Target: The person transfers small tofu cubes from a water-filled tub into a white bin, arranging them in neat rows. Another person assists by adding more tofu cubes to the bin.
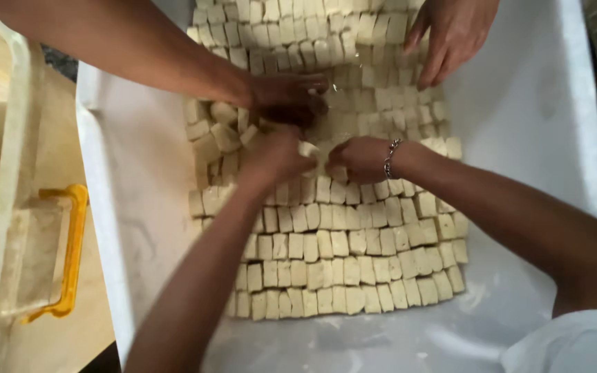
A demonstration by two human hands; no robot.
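Many pale cream cubes (343,245) lie in tight rows on a white tray (139,207). My left hand (274,159) reaches in from below and pinches a loose cube (307,148) at the middle of the block. My right hand (361,159), with a metal bracelet (391,157) at the wrist, rests curled on the cubes just beside it; its fingertips are hidden. Another person's hand (288,97) presses on the cubes right above mine, and that person's other hand (450,34) lies on the far rows at the top right.
Loose, tumbled cubes (215,135) sit at the left edge of the block. A cream tub with a yellow handle (70,249) stands left of the tray. A white sleeve (575,342) shows at the bottom right.
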